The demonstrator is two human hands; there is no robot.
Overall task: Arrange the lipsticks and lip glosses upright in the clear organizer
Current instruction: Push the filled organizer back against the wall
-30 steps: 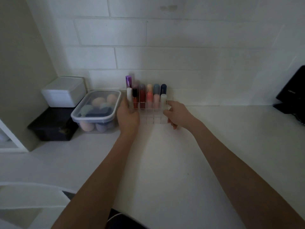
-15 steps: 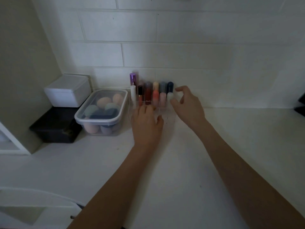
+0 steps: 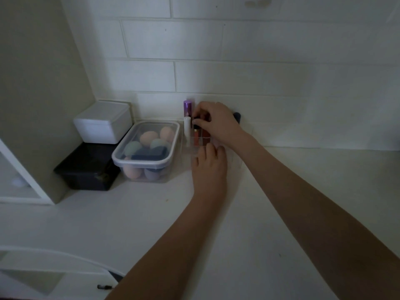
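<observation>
— Where is the clear organizer (image 3: 187,146)?
— On the white worktop (image 3: 151,213), against the tiled wall (image 3: 238,72), just right of the lidded tub of makeup sponges (image 3: 147,148). Tubes stand upright in it: a purple-capped one (image 3: 187,107) at the back left, a white one (image 3: 187,126) in front of it.
— And the hands?
— The right hand (image 3: 218,122) reaches across the row, thumb and forefinger pinched on the black cap of a reddish lip gloss (image 3: 196,133). The left hand (image 3: 208,163) lies on the organizer's front, fingers fairly straight, gripping nothing.
— Anything behind the right hand?
— A dark blue cap (image 3: 237,116) peeks out.
</observation>
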